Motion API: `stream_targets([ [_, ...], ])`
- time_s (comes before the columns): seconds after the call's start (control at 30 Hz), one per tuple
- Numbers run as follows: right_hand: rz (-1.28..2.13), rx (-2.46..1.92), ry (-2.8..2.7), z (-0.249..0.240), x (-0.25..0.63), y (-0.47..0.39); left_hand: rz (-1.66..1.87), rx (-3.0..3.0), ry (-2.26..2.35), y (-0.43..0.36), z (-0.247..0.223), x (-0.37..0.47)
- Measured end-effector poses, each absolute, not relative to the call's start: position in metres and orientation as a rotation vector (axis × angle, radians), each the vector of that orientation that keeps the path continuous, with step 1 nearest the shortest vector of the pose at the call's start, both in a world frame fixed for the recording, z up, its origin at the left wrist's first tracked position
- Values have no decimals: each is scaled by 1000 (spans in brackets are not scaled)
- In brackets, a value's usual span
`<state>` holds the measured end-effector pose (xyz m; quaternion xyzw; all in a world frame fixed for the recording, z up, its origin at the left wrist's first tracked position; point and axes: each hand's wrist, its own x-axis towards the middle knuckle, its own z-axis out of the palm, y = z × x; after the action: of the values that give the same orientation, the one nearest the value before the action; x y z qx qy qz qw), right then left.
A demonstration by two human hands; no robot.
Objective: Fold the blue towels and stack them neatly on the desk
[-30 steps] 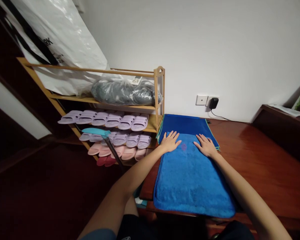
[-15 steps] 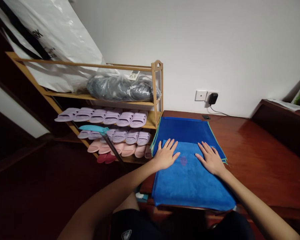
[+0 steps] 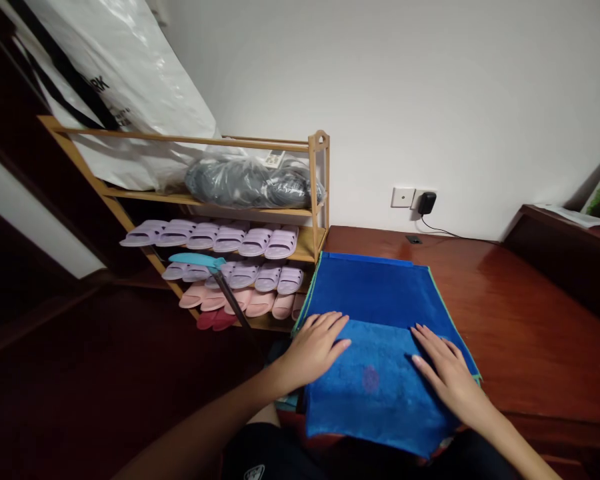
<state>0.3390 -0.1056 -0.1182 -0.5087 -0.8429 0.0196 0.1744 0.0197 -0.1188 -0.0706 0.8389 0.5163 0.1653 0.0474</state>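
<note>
The reddish-brown wooden tabletop (image 3: 525,320) is carrying a dark-blue, green-edged rectangular cloth (image 3: 375,287); over its nearer part a light-blue plush towel (image 3: 380,407) is lying, drooping past the front edge. Together, their long axis is running back to front. The left hand (image 3: 314,348) and right hand (image 3: 445,370) are resting flat, unclenched, on the towel's far corners. Smoothing seems underway; continuing calls for even pressure.

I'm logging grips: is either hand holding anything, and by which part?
Nothing looks gripped: the left hand and right hand rest palm-down near the far corners of the lighter blue cloth.
</note>
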Motion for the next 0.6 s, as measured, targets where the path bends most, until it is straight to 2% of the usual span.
stream_targets([
  [0.13,214,-1521,-2291,-105,366,-82,614,2381,1536,-85,-68,0],
  [0.33,555,-1467,-2342,-81,384,-65,523,2173,1370,-52,-60,-16],
  [0.47,723,-1402,-2231,-64,390,-80,600,2095,1305,-72,-34,-18],
  [0.6,753,-1364,-2130,-38,402,-103,678,1963,1269,-110,2,-25],
])
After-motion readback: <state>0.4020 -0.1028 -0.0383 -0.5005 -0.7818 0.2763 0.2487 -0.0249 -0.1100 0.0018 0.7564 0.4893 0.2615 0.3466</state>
